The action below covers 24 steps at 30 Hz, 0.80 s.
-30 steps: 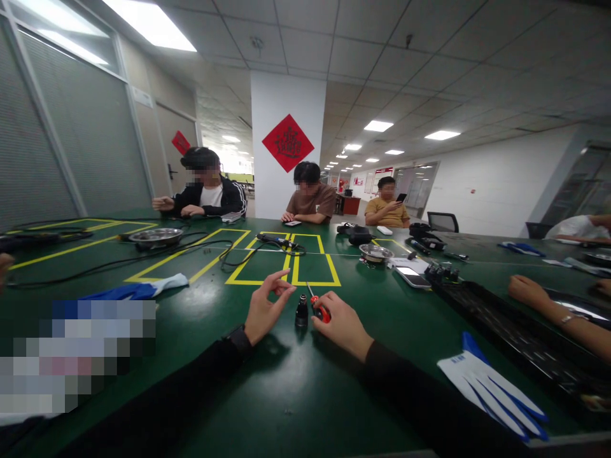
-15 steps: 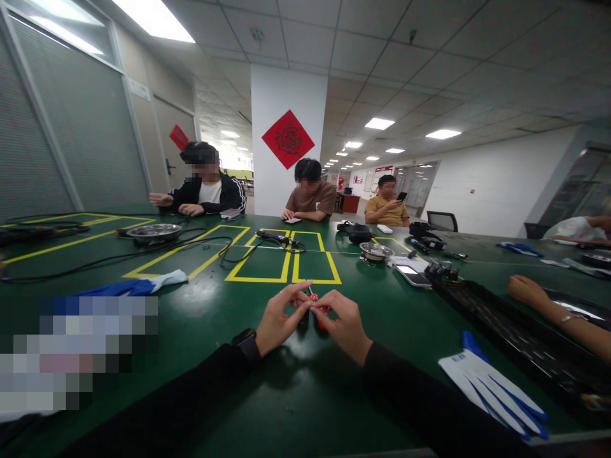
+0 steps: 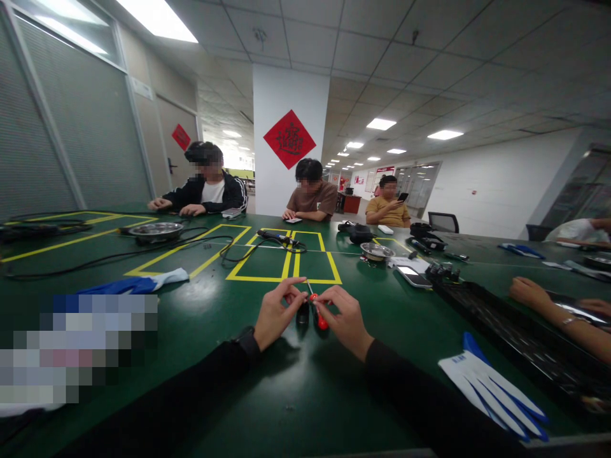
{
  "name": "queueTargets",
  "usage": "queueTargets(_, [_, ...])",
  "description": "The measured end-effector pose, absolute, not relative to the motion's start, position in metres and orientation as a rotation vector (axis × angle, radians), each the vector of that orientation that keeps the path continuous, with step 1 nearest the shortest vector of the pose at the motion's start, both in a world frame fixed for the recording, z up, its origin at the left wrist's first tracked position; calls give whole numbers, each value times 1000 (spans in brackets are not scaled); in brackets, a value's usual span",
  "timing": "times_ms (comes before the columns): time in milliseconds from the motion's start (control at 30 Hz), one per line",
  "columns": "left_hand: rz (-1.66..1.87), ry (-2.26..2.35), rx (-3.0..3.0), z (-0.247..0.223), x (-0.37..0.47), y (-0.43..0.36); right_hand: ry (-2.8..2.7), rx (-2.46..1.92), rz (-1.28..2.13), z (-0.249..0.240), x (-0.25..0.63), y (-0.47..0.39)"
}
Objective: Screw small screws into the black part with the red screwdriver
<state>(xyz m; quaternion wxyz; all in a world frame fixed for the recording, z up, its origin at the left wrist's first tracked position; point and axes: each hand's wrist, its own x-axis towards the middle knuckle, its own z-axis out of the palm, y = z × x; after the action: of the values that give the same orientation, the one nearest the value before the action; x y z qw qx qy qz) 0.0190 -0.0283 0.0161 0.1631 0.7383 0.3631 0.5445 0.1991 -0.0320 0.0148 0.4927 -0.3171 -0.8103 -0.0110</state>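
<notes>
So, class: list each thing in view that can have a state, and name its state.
Left hand, fingers bent, grip unclear
Right hand, fingers bent, grip unclear
Black cylinder, upright, top hidden
Red-handled screwdriver, shaft pointing away, partly hidden
Corded tool, lying down
Phone on table, lying flat
Metal bowl beyond it, upright
White-and-blue glove at right, unworn, lying flat
Ceiling lights, lit

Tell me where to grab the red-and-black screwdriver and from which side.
Take the screwdriver by its thick handle, probably best from the right: the handle points toward the wearer, the slim shaft points away, and a black cylindrical part stands close on the left. The right hand is on that side.
</notes>
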Motion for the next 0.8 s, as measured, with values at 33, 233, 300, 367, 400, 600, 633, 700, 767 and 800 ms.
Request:
queueTargets(33, [1566,1071,2091,16,17,-26,-1998,-796,-39,16,200,-31])
queueTargets(233, [1291,1056,2231,7,7,-11,-2219,-914,-159,18,202,-29])
queueTargets(300, [1162,1050,2240,2,7,-8,-2266,-924,-206,16,200,-27])
queueTargets(367, [1089,1047,2221,-1,8,-7,-2296,-926,-254,14,198,-26])
queueTargets(400, [1067,1035,2206,-1,8,-7,-2305,-923,-277,13,197,-25])
queueTargets(600, [1055,947,2177,3,9,-8,-2338,-863,-375,13,197,-23])
queueTargets(633, [1050,953,2192,4,8,-9,-2352,-848,-395,14,197,-23])
queueTargets(700, [1039,973,2217,4,8,-9,-2390,-818,-448,16,198,-23])
queueTargets(767, [1034,990,2229,3,7,-8,-2431,-796,-513,19,198,-24])
queueTargets(800, [1032,998,2231,3,7,-7,-2449,-789,-547,20,198,-24])
